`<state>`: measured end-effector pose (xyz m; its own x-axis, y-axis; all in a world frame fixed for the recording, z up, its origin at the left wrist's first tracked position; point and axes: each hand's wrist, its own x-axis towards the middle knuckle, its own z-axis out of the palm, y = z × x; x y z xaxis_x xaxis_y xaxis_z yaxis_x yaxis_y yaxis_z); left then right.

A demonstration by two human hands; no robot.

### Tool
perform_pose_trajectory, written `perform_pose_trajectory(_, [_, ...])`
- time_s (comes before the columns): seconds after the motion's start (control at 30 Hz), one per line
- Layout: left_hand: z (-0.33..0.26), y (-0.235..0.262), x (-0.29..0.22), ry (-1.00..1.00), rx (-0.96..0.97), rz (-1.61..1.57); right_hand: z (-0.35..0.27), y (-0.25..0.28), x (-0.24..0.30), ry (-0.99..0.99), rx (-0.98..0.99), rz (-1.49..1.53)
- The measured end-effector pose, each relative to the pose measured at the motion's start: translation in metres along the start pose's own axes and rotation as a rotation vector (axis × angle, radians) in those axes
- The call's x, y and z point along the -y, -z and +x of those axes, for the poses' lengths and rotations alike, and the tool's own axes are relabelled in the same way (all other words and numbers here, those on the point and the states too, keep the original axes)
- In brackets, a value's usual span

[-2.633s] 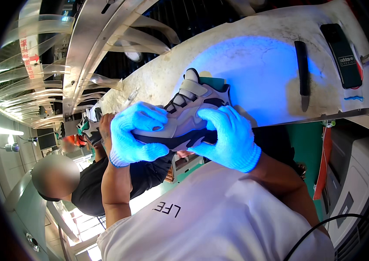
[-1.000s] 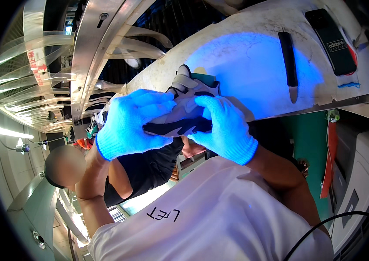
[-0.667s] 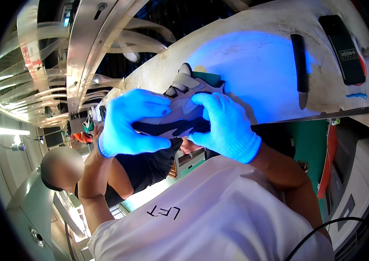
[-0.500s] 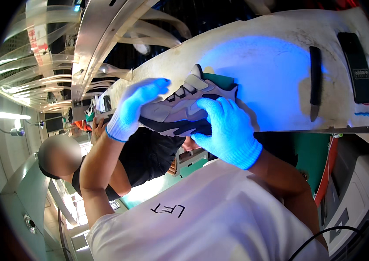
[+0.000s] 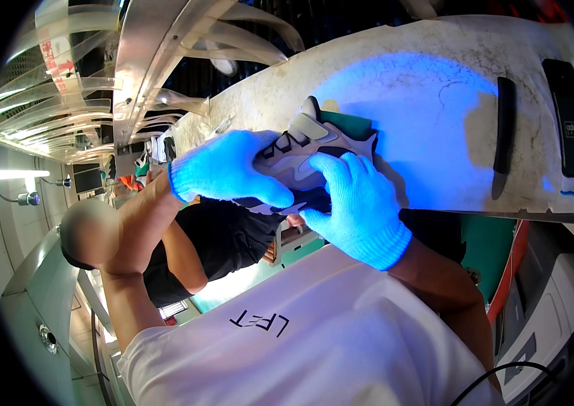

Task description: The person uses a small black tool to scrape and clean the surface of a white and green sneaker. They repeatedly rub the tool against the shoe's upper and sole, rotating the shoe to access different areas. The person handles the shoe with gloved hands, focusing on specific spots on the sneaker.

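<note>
You are gripping the grey-and-white sneaker (image 5: 300, 159) between both blue-gloved hands, left hand (image 5: 229, 169) fingers wrapped over its top, right hand (image 5: 361, 210) fingers curled underneath, lifting it clear of the blue-lit white surface (image 5: 429, 115) for a closer look.

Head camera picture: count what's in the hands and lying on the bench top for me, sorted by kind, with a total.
Gloved hands: 2, left hand and right hand
Grey sneaker held in both hands: 1
Dark knife-like tool on the bench: 1
Flat black slab near the bench's right end: 1
Total: 5
</note>
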<state>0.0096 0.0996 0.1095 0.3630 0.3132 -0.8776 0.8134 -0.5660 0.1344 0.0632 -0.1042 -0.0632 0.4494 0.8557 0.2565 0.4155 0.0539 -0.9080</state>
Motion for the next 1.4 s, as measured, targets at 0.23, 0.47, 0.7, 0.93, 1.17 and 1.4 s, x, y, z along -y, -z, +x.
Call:
perform_pose_trajectory(0.23, [0.008,-0.001,0.005,-0.040,-0.068,-0.008,0.003,-0.002,-0.002,0.001,-0.003,-0.008])
perform_pose_trajectory(0.47, [0.008,-0.001,0.005,-0.032,-0.058,0.022,0.008,0.009,0.000,-0.065,0.046,-0.021])
perform_pose_trajectory(0.7, [0.011,-0.003,0.005,-0.053,-0.065,0.118,0.015,0.006,-0.006,-0.127,0.060,0.063])
perform_pose_trajectory(0.93, [0.015,-0.010,-0.020,0.127,-0.019,0.192,0.021,0.009,-0.003,-0.118,0.096,0.015])
perform_pose_trajectory(1.17, [0.028,-0.030,-0.019,0.074,-0.240,0.461,0.016,0.005,-0.005,-0.104,0.097,0.057])
perform_pose_trajectory(1.4, [0.035,-0.039,-0.019,0.121,-0.353,0.465,0.014,-0.005,0.004,-0.160,0.036,0.000])
